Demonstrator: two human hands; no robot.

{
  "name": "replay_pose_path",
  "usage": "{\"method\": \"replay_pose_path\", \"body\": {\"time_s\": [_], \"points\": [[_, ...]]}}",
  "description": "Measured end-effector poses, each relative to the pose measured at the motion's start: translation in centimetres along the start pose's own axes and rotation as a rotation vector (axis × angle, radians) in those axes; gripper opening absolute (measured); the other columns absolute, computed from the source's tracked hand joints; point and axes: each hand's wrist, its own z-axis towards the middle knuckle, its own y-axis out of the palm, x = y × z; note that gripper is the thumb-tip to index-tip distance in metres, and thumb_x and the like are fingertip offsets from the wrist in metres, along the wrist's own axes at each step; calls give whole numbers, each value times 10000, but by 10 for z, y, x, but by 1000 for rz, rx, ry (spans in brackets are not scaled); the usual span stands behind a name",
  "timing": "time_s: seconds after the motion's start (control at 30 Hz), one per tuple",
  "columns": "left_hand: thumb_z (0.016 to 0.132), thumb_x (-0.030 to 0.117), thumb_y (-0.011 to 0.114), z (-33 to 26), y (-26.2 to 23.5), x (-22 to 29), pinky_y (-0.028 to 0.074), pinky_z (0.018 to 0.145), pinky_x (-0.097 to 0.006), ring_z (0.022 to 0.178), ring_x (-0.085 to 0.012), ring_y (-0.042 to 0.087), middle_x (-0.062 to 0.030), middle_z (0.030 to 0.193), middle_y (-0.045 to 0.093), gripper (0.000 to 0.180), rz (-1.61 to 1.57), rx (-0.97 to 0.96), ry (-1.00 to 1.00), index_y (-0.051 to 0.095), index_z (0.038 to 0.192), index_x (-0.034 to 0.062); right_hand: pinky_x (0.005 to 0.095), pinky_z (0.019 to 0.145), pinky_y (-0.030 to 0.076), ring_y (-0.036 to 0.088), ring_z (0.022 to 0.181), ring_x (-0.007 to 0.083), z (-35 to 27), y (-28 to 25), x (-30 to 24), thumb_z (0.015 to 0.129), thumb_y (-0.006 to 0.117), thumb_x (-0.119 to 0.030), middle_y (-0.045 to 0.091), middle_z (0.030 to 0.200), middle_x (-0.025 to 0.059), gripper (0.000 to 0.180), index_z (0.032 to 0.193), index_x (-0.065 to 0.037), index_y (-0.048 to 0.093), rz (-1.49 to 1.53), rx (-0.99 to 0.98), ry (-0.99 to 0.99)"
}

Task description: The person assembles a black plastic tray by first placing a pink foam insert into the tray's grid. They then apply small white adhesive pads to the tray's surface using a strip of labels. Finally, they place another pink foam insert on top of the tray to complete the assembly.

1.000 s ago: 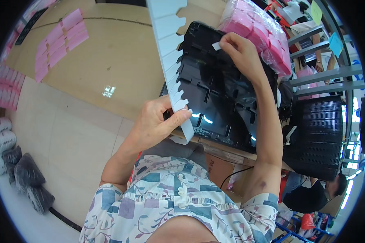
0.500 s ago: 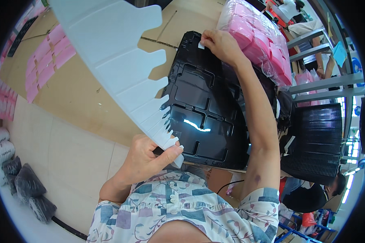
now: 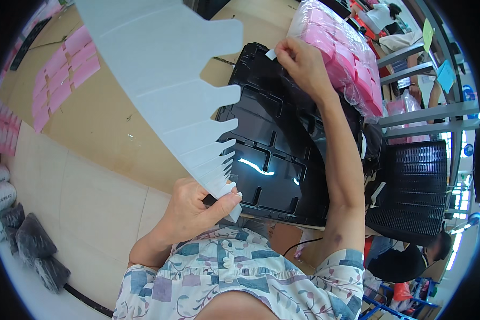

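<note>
Gripping, left hand [image 3: 194,210]: lower centre, fingers clamped on the narrow end of a white notched backing sheet [image 3: 160,80] rising toward upper left.
Right hand [image 3: 304,64]: arm outstretched, fingertips pinching a small white sticker [image 3: 271,54] at the moulded black plastic tray's [image 3: 272,154] top edge, upper centre.

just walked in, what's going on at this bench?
A person in a patterned shirt is working over a black moulded plastic tray on a brown table. The left hand grips the lower end of a long white sheet with tab-shaped cut-outs, raised above the table. The right hand pinches a small white tab at the tray's far edge. A clear bag of pink items lies beside the tray, and pink packets sit on the far left of the table.
</note>
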Motion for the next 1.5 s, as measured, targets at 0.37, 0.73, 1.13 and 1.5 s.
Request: {"method": "replay_pose_path", "body": {"time_s": [0.37,0.73,1.13,1.5], "points": [[844,118,718,-1,4,2,490,645,-321,717,-202,649,-100,815,693,150,-33,21,1,685,878,-25,422,704,512,664,739,345,6,21,19,824,632,-194,669,747,183,198,838,-2,678,-166,-197,39],[839,36,706,-2,2,-1,444,651,-254,746,-103,569,-31,846,610,59,-48,9,8,665,876,18,477,691,504,638,769,380,4,33,10,866,600,-139,629,811,178,136,872,-4,581,-560,-160,-311],[837,20,695,-3,4,0,461,666,-263,768,-112,582,-43,865,610,54,-58,16,-37,649,867,16,470,656,503,633,738,383,3,36,17,862,595,-130,624,779,184,122,863,-23,538,-413,-74,-205],[848,14,694,-1,-3,1,462,654,-264,763,-129,590,-74,851,629,59,-148,-13,-91,644,878,0,192,473,319,394,512,38,-9,6,26,961,548,-172,683,925,117,179,869,-28,601,964,-22,539]]}}
